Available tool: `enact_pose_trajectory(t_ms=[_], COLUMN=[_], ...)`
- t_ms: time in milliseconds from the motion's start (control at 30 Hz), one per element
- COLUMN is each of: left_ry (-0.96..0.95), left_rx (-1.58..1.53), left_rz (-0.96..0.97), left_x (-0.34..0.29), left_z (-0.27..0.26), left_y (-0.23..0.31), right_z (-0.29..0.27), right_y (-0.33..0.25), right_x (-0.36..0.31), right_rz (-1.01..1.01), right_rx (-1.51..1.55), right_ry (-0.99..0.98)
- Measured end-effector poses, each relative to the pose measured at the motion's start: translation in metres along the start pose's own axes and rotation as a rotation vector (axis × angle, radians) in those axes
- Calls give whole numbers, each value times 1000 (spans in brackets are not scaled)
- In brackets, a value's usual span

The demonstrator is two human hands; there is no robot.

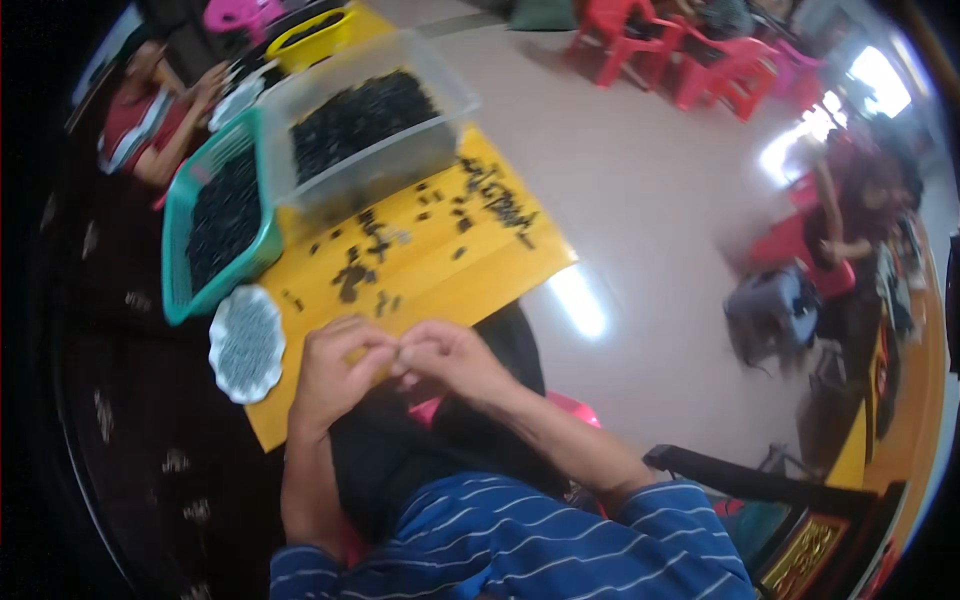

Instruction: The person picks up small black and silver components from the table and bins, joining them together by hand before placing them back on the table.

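My left hand (pixel 340 370) and my right hand (pixel 450 358) meet above my lap, just off the near edge of the yellow table (pixel 420 270). Both are closed, thumbs and forefingers pinched together at one spot. What they pinch is too small and blurred to name. Small black pieces (pixel 352 280) lie scattered on the tabletop beyond my fingers, with a denser strip of them (pixel 500 205) toward the right edge. Left of my left hand sits a white scalloped dish (pixel 221 365) filled with tiny grey-blue parts (pixel 250 340).
A teal basket (pixel 175 240) and a clear plastic bin (pixel 450 90), both holding black pieces, stand behind the dish. A yellow container (pixel 330 42) is farther back. Another person (pixel 150 110) sits at far left; one more (pixel 860 200) sits at right. Red chairs (pixel 640 50) stand beyond.
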State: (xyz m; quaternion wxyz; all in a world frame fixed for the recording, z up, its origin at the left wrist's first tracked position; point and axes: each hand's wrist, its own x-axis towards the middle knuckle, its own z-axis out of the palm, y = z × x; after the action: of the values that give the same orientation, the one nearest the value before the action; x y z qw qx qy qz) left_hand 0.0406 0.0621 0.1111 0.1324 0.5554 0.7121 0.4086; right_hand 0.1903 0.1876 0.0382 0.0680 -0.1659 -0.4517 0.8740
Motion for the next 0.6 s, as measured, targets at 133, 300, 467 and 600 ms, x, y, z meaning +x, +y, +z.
enact_pose_trajectory(t_ms=[133, 300, 467, 600], left_ry=[-49, -25, 16, 83], left_rx=[32, -92, 172, 345], left_rz=[16, -107, 60, 212], left_x=[11, 10, 11, 10], left_z=[3, 10, 32, 40], left_y=[13, 14, 18, 8], right_z=[-6, -9, -13, -15], right_y=[-4, -9, 3, 14], right_x=[-2, -2, 6, 12], right_rz=[18, 10, -58, -80], right_rx=[126, 250, 342, 442], right_ry=[-75, -82, -74, -135])
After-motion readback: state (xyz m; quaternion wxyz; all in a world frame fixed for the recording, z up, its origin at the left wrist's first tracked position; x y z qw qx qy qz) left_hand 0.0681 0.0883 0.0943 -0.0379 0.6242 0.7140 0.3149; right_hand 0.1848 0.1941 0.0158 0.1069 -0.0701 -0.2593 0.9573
